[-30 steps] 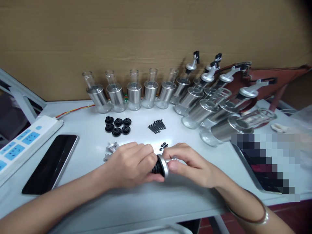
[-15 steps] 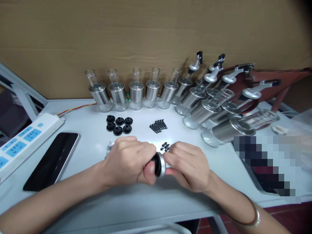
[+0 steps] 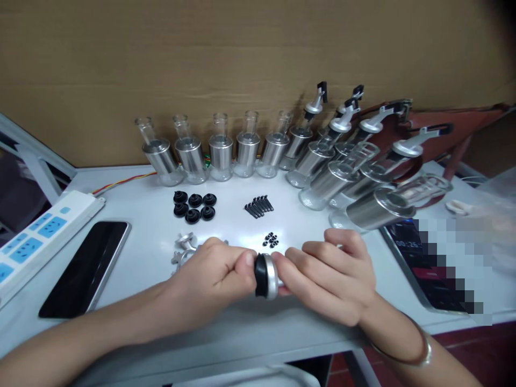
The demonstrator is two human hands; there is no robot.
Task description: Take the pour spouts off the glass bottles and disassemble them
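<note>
Near the table's front edge, my left hand (image 3: 217, 279) pinches a black rubber stopper (image 3: 260, 275) between thumb and fingers. The stopper sits against a round silver pourer cap (image 3: 271, 277), which my right hand (image 3: 330, 274) grips from the other side. Most of the pourer's spout is hidden by my right fingers. Behind my left hand lie silver metal parts (image 3: 186, 240), partly covered. Several black stoppers (image 3: 195, 200) are grouped farther back. Several slim black levers (image 3: 259, 206) and a cluster of small black rings (image 3: 270, 240) lie on the table's middle.
Glass bottles with steel sleeves (image 3: 221, 151) line the back; several at right carry pourers (image 3: 341, 124). A power strip (image 3: 48, 226) and a phone (image 3: 86, 269) lie left. Another phone (image 3: 415, 258) lies right. A reddish-brown bag (image 3: 439, 131) is behind the right-hand bottles.
My left thumb has moved up onto the stopper's upper edge. My right hand has shifted right, its outer fingers more loosely curled. The view has shifted slightly, and more silver parts show.
</note>
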